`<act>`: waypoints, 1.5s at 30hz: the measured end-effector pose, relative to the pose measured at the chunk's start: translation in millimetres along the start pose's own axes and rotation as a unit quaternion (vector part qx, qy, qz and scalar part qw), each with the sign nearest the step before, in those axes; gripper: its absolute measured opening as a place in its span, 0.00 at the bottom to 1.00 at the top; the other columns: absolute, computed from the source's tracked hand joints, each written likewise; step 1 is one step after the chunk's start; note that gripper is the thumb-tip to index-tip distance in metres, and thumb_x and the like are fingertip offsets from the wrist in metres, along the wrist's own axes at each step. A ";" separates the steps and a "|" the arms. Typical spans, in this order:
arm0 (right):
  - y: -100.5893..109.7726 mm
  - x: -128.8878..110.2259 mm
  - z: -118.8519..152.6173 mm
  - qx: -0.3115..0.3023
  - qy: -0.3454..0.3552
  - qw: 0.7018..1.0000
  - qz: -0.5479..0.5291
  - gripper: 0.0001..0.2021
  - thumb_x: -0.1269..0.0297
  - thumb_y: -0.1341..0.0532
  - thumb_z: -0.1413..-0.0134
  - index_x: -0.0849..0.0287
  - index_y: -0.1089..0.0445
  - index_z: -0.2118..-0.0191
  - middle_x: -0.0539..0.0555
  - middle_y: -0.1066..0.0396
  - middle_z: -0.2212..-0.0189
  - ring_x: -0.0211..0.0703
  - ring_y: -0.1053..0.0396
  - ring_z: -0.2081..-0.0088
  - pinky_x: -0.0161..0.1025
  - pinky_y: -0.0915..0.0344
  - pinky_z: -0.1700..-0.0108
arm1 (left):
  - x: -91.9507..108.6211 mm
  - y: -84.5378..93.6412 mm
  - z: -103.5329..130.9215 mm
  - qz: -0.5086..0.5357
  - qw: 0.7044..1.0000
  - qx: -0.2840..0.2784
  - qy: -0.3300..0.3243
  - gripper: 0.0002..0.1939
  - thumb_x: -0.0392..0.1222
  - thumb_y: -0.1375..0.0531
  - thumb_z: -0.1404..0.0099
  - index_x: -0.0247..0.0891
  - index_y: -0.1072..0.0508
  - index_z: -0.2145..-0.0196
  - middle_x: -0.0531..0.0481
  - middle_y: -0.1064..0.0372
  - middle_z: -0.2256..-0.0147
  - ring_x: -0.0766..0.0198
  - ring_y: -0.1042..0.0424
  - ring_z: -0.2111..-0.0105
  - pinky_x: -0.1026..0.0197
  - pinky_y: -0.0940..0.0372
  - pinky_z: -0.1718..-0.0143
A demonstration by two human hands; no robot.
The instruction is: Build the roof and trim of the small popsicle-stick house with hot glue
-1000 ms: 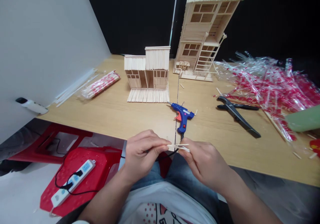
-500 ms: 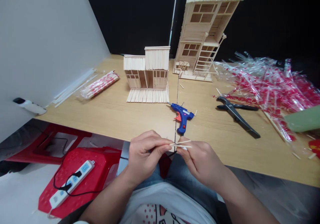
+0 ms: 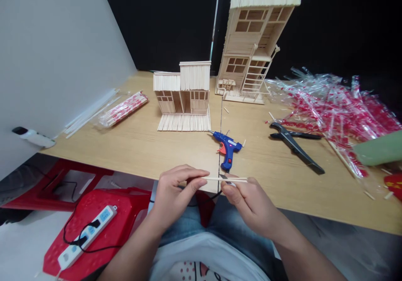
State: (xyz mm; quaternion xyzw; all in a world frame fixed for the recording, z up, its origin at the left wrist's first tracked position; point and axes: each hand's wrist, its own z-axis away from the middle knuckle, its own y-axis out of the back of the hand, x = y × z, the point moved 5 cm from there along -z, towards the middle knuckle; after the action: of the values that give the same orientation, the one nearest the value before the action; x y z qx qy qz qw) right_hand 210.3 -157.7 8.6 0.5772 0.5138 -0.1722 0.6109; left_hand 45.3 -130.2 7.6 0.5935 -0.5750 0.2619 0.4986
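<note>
Pale thin wooden sticks (image 3: 213, 178) lie level across the gap between my hands. My left hand (image 3: 179, 195) is closed, pinching their left end between thumb and fingers. My right hand (image 3: 246, 195) is closed around a small knife (image 3: 223, 176); its dark pointed blade touches or nearly touches the sticks, and most of the handle is hidden by the fingers. The sticks' right end runs over my right hand's fingers. Just beyond the hands, a blue glue gun (image 3: 229, 149) with an orange trigger lies on the table, its red light on.
A small stick house (image 3: 185, 101) and a taller one (image 3: 251, 46) stand at the back. Pliers (image 3: 295, 145) and a heap of red-and-clear wrappers (image 3: 339, 109) lie right. Wrapped sticks (image 3: 125, 109) lie left. A power strip (image 3: 88, 237) rests on a red stool (image 3: 125, 214).
The sticks, splayed apart and mostly hidden before, now lie in line with more length showing between the hands. My left hand has shifted slightly left. The knife's blade has come into view.
</note>
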 end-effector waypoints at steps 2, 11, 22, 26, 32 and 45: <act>0.0 0.1 0.5 0.006 0.008 1.000 0.008 0.18 0.63 0.53 0.29 0.57 0.42 0.73 0.47 0.38 0.77 0.35 0.43 0.77 0.34 0.47 0.71 | 0.2 2.9 0.7 -0.010 1.000 0.002 -0.007 0.05 0.34 0.35 0.38 0.38 0.19 0.65 0.47 0.22 0.70 0.65 0.25 0.72 0.65 0.33 0.71; 3.2 -3.5 4.7 0.095 0.084 0.984 0.122 0.14 0.69 0.52 0.31 0.57 0.39 0.70 0.49 0.35 0.76 0.36 0.38 0.75 0.33 0.44 0.70 | 11.0 1.3 3.5 -0.010 0.996 0.016 -0.089 0.08 0.28 0.37 0.39 0.36 0.20 0.65 0.48 0.22 0.69 0.66 0.26 0.71 0.64 0.32 0.68; -1.2 -4.1 -1.7 0.010 0.029 0.998 0.058 0.16 0.66 0.52 0.30 0.57 0.40 0.72 0.48 0.36 0.76 0.36 0.40 0.74 0.34 0.45 0.69 | 9.9 0.2 4.9 0.003 0.997 0.014 -0.077 0.08 0.27 0.36 0.39 0.37 0.20 0.65 0.48 0.22 0.69 0.66 0.26 0.71 0.64 0.32 0.68; -2.9 -1.1 -1.7 0.045 0.051 0.992 0.103 0.15 0.68 0.53 0.31 0.57 0.38 0.70 0.50 0.35 0.75 0.38 0.38 0.74 0.35 0.45 0.69 | 9.9 0.7 6.8 -0.006 0.996 0.025 -0.082 0.09 0.27 0.36 0.40 0.37 0.20 0.65 0.49 0.22 0.69 0.66 0.26 0.71 0.64 0.32 0.68; -6.1 -0.5 -0.9 -0.040 -0.008 0.999 -0.023 0.18 0.62 0.54 0.29 0.57 0.44 0.74 0.46 0.40 0.78 0.34 0.44 0.76 0.33 0.46 0.70 | 9.6 -0.6 6.0 0.016 0.997 0.012 -0.075 0.09 0.26 0.36 0.40 0.38 0.20 0.65 0.49 0.22 0.69 0.66 0.26 0.71 0.64 0.32 0.67; -14.7 10.7 3.4 -0.120 -0.042 0.969 -0.212 0.22 0.53 0.55 0.29 0.57 0.45 0.75 0.46 0.44 0.81 0.33 0.46 0.77 0.34 0.47 0.73 | 8.4 -4.9 6.0 0.056 0.997 -0.010 -0.050 0.09 0.28 0.36 0.39 0.38 0.20 0.64 0.50 0.23 0.70 0.67 0.27 0.71 0.64 0.33 0.68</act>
State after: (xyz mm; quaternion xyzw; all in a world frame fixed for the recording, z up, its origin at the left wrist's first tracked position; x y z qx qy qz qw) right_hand 204.3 -160.7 -8.6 0.3694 0.6157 -0.2587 0.6461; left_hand 50.1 -139.9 11.5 0.5678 -0.6339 0.2537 0.4598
